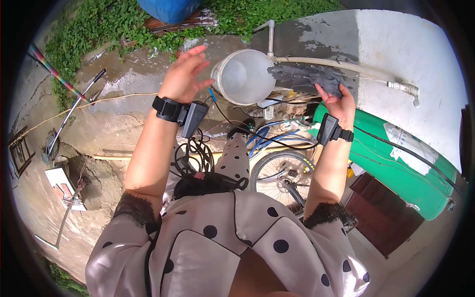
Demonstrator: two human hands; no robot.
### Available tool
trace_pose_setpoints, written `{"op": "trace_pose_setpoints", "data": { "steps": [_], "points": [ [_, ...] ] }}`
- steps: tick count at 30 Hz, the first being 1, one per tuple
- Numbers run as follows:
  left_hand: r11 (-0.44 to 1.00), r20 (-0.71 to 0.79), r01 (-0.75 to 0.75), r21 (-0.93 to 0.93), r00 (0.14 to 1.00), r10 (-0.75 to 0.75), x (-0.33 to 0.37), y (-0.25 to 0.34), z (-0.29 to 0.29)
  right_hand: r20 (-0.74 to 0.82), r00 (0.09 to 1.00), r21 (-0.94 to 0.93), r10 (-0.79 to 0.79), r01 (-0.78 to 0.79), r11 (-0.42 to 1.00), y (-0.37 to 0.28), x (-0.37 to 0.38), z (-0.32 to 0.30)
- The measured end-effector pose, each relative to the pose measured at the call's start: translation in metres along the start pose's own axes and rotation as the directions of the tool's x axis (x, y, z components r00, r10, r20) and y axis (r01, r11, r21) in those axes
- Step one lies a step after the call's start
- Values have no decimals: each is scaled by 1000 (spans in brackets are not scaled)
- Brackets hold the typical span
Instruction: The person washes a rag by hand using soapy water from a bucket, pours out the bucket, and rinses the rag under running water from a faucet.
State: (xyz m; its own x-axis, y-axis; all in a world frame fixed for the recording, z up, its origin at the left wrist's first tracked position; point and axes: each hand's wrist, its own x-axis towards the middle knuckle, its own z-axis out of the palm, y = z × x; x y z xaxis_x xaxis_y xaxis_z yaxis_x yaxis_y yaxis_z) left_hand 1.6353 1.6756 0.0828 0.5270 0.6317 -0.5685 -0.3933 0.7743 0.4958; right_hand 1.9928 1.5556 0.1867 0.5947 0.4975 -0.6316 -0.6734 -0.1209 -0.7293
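Note:
A dark grey, wet-looking cloth (309, 76) stretches from the right rim of a white bucket (218, 79) over to my right hand (337, 101). Thumb and fingers of that hand grip the cloth's right end, in front of a wet wall. Inside the bucket, the contents look pale and cloudy. Left of the bucket, my left hand (184, 79) is raised with its fingers spread and holds nothing. Its fingertips come close to the bucket's left rim; I cannot tell whether they touch it. Black devices are strapped to both wrists.
A white pipe (341, 64) runs along the wall behind the cloth. At right lies a large green cylinder (381, 153), with a bicycle wheel (282, 175) below the bucket. Black cables (198, 156) hang near my waist. A long-handled mop (74, 109) and a blue barrel (170, 7) are farther left.

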Motion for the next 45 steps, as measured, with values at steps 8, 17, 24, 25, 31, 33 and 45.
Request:
{"op": "trace_pose_setpoints", "data": {
  "steps": [8,17,24,25,31,33,45],
  "points": [
    [1000,1,-23,-15,1000,23,-10,-5,-5,-68,998,334,9,14,942,-1,15,-2],
    [998,-14,-15,-61,1000,14,-19,-11,0,-37,999,658,1,24,753,-5,23,-3],
    [1000,-7,-24,-15,1000,24,-21,-15,-1,-3,999,729,37,-24,684,-8,7,2],
    [1000,-5,-24,-15,1000,24,-22,-15,-1,29,998,750,53,-57,659,-8,5,0],
    [1000,13,-19,-10,1000,19,-24,-15,2,-3,999,651,34,-24,759,-5,-9,0],
    [1000,7,-21,-8,1000,21,-25,-15,1,-10,1000,597,11,-3,802,-1,-17,8],
    [1000,4,-17,3,1000,17,-28,-17,3,-134,958,341,-253,284,896,9,21,-1]
  ]
}}
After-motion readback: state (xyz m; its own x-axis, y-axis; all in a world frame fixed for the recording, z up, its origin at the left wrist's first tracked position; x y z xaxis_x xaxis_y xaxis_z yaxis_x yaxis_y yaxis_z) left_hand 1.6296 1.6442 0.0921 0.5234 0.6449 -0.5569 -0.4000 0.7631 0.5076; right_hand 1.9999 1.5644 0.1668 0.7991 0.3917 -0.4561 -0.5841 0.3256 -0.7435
